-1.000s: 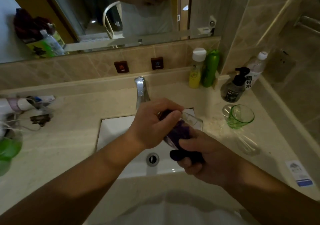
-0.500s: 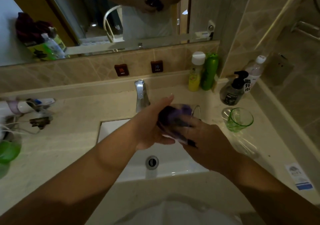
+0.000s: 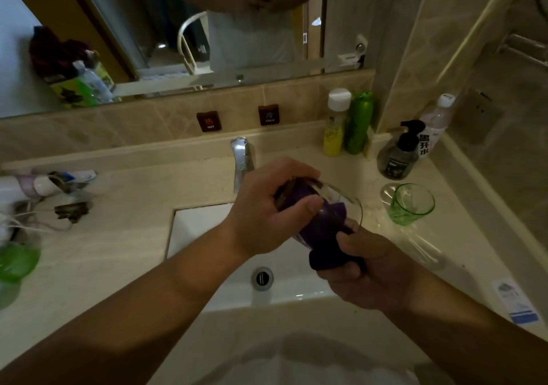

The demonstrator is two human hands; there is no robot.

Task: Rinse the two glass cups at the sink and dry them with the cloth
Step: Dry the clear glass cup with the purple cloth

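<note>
— Glass, clear and thin: we have the clear glass cup point(image 3: 332, 206) lying on its side above the sink basin point(image 3: 201, 230), its mouth turned toward the right-hand fingers.

— And the purple cloth point(image 3: 314, 224)?

— Stuffed inside the cup, with its tail coming out of the mouth. Our right hand point(image 3: 364, 269) has its fingers curled round that tail. Our left hand point(image 3: 267, 206) wraps the closed end, thumb point(image 3: 308, 208) pressed on the wall.

— So we judge this is the drying step. How do we do it well?

— We should turn the cup with the left fingers while the right hand twists the cloth the other way, pushing it down to the bottom where water collects. A light squeeze only; thin glass will likely not stand a hard one. Staying over the basin seems wise, in case wet fingers slip.

— The other cup?

— The green glass cup point(image 3: 412, 203) stands upright on the counter point(image 3: 133, 206), beyond the right hand's fingers, well apart from them. We cannot tell whether it is wet or dry.

— Anything to read?

— Past the left fingers, by the faucet point(image 3: 241, 159), two small wall plaques: the "HOT" plaque point(image 3: 209, 121) and the "COLD" plaque point(image 3: 268, 114). The pump bottle point(image 3: 400, 153) label is too small to read; the water bottle point(image 3: 433, 126) behind it shows large Chinese characters, 开水 among them.
</note>
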